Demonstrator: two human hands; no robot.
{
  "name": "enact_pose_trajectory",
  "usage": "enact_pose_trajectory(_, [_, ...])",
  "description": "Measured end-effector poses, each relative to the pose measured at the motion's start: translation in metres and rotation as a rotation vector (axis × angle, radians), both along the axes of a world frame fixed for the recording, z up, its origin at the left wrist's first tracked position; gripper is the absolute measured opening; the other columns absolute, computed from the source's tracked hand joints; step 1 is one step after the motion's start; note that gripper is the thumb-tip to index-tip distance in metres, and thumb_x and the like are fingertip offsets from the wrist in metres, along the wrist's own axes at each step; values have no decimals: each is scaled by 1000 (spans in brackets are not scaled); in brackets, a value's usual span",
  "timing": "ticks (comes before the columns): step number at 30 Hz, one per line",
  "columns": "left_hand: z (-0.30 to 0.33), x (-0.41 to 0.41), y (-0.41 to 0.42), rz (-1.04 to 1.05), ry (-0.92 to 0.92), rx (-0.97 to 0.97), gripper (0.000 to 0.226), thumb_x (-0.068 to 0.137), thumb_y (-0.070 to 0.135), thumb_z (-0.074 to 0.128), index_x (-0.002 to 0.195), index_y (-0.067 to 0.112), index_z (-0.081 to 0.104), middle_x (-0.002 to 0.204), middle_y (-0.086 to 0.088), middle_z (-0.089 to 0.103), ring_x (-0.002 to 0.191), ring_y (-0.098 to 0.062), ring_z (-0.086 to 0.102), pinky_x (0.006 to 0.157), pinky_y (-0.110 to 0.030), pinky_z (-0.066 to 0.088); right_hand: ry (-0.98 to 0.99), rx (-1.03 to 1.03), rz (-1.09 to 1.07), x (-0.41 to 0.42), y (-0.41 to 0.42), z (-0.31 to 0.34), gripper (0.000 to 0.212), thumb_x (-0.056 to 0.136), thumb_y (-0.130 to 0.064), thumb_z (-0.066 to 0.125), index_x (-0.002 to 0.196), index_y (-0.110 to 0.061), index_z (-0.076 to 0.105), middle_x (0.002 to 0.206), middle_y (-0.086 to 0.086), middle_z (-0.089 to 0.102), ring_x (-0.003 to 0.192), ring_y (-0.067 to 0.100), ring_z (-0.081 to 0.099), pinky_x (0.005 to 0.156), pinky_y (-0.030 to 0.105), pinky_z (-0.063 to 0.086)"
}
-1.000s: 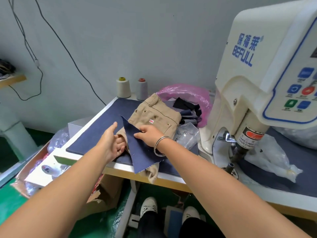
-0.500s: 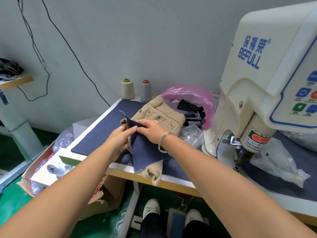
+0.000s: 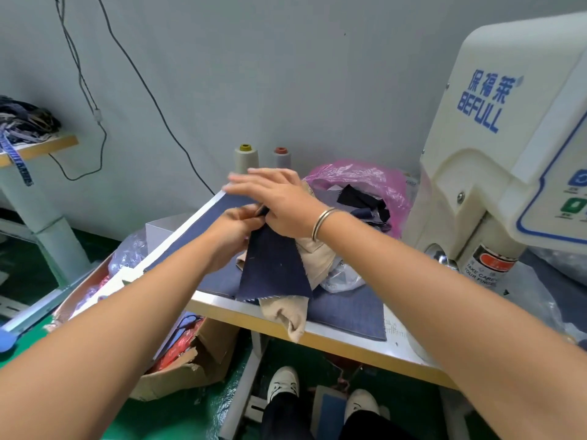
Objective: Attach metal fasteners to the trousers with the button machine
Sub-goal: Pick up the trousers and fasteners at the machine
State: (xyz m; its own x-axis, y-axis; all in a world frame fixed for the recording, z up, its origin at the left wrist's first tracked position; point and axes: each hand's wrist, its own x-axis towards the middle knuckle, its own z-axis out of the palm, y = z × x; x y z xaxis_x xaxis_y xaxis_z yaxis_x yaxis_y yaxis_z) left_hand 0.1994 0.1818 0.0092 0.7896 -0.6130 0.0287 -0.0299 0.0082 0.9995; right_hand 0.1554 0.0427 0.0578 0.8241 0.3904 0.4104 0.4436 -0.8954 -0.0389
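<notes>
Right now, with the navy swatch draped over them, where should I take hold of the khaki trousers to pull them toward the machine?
Grip the khaki trousers at the bare edge right of the navy swatch, coming from the right, the machine side. The left hand pinches the swatch's top and the right hand hovers open above, so that flank looks the likeliest free, though the trousers' end hanging over the table edge would also do.

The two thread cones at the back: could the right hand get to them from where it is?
Probably yes. The right hand hovers open just in front of the thread cones, fingers stretched that way, with nothing between them; the left hand holds the navy cloth.
</notes>
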Motion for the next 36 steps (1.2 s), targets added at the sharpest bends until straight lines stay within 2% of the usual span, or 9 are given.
enact_pose_trajectory(4, [13,1,2,-68,-40,7,25,98,4,47,108,22,60,106,-3,69,100,-15,62,87,-29,46,-15,-414,-42,2,-16,31,40,89,-20,47,127,-34,48,113,-13,61,115,13,49,110,40,11])
enact_pose_trajectory(8, [19,-8,2,-29,-30,-23,15,93,5,56,103,17,56,85,3,69,79,-9,64,65,-19,50,-107,-444,-158,-2,-29,43,21,94,-34,47,108,-24,58,102,-3,65,109,17,52,110,32,13])
enact_pose_trajectory(12, [15,-29,5,-144,-54,99,28,87,14,65,115,14,60,105,-2,72,94,-18,69,73,-25,55,-288,-149,-266,-16,-26,65,22,95,-25,46,107,-15,61,105,2,68,104,22,57,111,26,15])
enact_pose_trajectory(16, [38,-35,21,63,-136,-60,8,88,14,60,93,17,66,80,6,74,65,-9,67,52,-18,49,-400,251,-271,-54,-13,100,17,91,-18,55,101,-7,64,100,5,70,96,26,60,97,32,38])
enact_pose_trajectory(21, [111,-24,49,233,-361,-246,23,89,4,56,74,21,62,66,7,63,59,-10,55,57,-23,44,-463,433,-205,-122,16,127,10,83,-19,64,88,-11,70,81,-6,68,83,15,59,74,23,43])
enact_pose_trajectory(24, [144,-35,48,70,-484,-148,28,85,8,61,67,27,70,62,13,66,54,-1,59,53,-14,48,-309,650,-206,-163,6,120,6,82,-21,69,83,-15,72,73,-9,66,73,7,61,69,23,48])
enact_pose_trajectory(28, [145,-46,31,-237,-458,254,7,67,18,77,70,23,72,62,8,64,53,-4,58,49,-12,45,39,866,-262,-212,-22,68,7,83,-18,70,78,-22,68,70,-10,67,66,1,60,63,19,49])
enact_pose_trajectory(33, [87,-63,-18,-576,-348,495,16,78,17,73,64,13,66,60,4,55,54,-6,49,52,-13,38,291,1104,-509,-252,-68,-7,17,79,-35,70,63,-29,68,59,-10,60,57,2,53,56,19,38])
enact_pose_trajectory(36, [46,-71,-49,-662,-273,547,12,80,23,74,78,11,72,75,-2,66,70,-12,57,64,-21,45,446,1223,-557,-269,-94,-41,32,83,-33,66,51,-26,64,51,-11,55,50,0,48,52,12,35])
